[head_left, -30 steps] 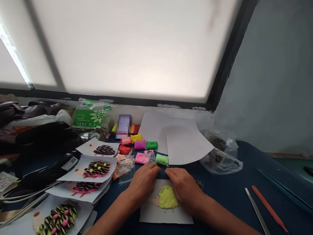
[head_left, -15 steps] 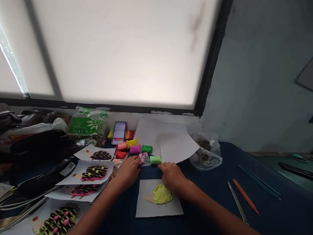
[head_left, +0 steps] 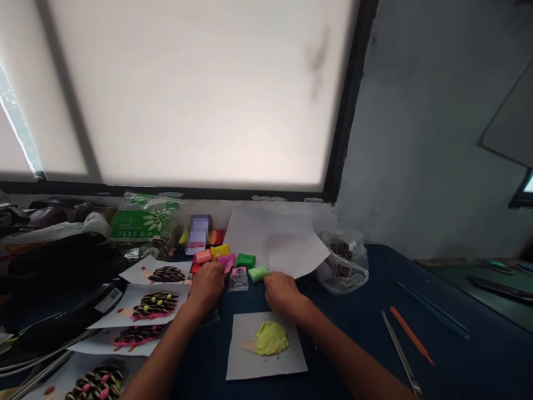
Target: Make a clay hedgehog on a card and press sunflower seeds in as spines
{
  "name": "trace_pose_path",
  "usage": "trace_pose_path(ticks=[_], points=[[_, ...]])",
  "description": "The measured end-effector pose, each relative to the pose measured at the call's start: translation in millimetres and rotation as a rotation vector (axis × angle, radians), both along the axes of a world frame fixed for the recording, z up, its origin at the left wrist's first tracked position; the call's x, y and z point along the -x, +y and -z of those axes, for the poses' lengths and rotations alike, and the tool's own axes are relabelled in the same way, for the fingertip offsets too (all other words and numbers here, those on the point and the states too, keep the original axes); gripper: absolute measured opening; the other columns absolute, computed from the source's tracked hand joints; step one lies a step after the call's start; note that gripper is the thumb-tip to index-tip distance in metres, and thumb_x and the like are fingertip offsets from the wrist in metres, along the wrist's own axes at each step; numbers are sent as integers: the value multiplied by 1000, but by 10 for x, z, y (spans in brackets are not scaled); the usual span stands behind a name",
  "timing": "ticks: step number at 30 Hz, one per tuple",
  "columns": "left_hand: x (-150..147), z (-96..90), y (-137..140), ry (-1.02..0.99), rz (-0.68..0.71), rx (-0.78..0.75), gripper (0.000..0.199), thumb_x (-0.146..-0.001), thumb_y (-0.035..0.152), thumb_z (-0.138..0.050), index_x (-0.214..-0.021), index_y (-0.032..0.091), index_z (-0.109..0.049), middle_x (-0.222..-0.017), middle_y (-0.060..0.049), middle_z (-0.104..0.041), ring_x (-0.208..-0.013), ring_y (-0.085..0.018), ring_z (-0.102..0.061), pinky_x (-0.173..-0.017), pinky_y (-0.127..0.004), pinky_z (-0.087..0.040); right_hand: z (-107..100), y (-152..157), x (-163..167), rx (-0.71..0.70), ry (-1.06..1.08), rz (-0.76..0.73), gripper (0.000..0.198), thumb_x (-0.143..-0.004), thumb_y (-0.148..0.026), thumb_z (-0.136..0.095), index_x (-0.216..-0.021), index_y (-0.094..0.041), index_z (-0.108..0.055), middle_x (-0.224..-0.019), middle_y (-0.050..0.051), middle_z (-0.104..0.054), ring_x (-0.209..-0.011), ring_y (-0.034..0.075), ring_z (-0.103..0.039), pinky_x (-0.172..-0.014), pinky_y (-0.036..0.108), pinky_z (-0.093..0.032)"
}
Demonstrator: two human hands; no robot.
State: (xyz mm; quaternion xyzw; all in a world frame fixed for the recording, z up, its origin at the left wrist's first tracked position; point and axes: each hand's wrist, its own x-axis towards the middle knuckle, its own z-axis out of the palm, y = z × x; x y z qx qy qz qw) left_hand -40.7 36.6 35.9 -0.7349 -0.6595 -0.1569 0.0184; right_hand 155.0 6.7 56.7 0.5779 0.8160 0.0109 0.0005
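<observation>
My left hand is curled over the left side of several soft clay packets. Its fingertips meet the near end of a magenta packet, and what they hold is hidden. Fingers closed, my right hand grips the right end of a light green packet. Between the hands lies a clear wrapper with pink bits. Nearer me is a white card bearing a yellow-green clay hedgehog body with a pale snout. Green, yellow and salmon packets sit behind.
Finished hedgehog cards with seed spines overlap at left, beside black items and cables. White sheets and a bag of seeds lie at the back. An orange tool, a metal blade and blue tweezers lie right.
My left hand has moved left, off the clear wrapper, which now lies in plain sight. The light green and magenta packets have tilted. The view has shifted slightly.
</observation>
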Motion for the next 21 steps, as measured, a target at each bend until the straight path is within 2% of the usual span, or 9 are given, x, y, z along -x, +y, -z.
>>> trace_pose_path(ticks=[2, 5, 6, 7, 9, 12, 16, 21], points=[[-17, -5, -7, -7, -25, -29, 24, -88, 14, -45, -97, 13, -67, -104, -17, -66, -103, -30, -60, -83, -35, -44, 12, -1, 3, -3, -2, -2, 25, -86, -11, -48, -97, -14, -70, -103, 15, -70, -95, 28, -65, -74, 33, -48], [-115, 6, -38, -37, 60, -62, 30, -86, 10, -46, -109, 18, -64, -117, -12, -61, -112, -25, -54, -93, -32, -40, 22, -2, 16, -6, 5, -4, 25, -85, -9, -49, -96, -14, -70, -103, 15, -70, -95, 27, -65, -75, 32, -47], [-158, 17, -46, -81, 170, -39, 26, -86, 11, -46, -102, 17, -66, -112, -11, -62, -109, -24, -56, -91, -31, -41, 26, -3, 21, -9, 10, -6, 25, -84, -8, -49, -97, -13, -70, -103, 15, -69, -95, 28, -64, -76, 33, -47], [-199, 32, -51, -94, 222, -11, 22, -87, 14, -48, -95, 18, -67, -106, -9, -64, -102, -22, -58, -87, -30, -42, 31, -4, 26, -12, 15, -6, 26, -84, -6, -48, -98, -13, -69, -103, 16, -69, -96, 28, -64, -77, 33, -47], [-263, 77, -50, -105, 259, 22, 14, -82, 15, -57, -90, 18, -68, -103, -9, -65, -97, -22, -60, -85, -30, -43, 43, -7, 34, -17, 25, -6, 28, -84, -5, -47, -100, -12, -69, -104, 16, -69, -98, 28, -63, -78, 33, -47], [-296, 159, -38, -138, 260, 48, 10, -82, 15, -58, -79, 15, -67, -97, -11, -66, -95, -24, -60, -85, -32, -43, 63, -13, 34, -17, 43, -12, 28, -85, -6, -46, -98, -12, -69, -105, 16, -69, -100, 29, -63, -80, 33, -46], [-255, 227, -20, -255, 258, 39, 22, -85, 14, -49, -69, 16, -63, -91, -12, -66, -92, -24, -61, -85, -34, -42, 68, -22, 8, -20, 89, -30, 27, -86, -8, -46, -94, -12, -71, -104, 17, -69, -98, 29, -64, -79, 33, -45], [-165, 169, 40, -530, 232, 10, 23, -86, 29, -48, -73, 17, -63, -78, -7, -65, -76, -20, -60, -73, -31, -44, -14, 3, -26, -44, 222, -35, 26, -86, -13, -47, -90, -16, -72, -93, 12, -73, -89, 26, -67, -76, 31, -45]])
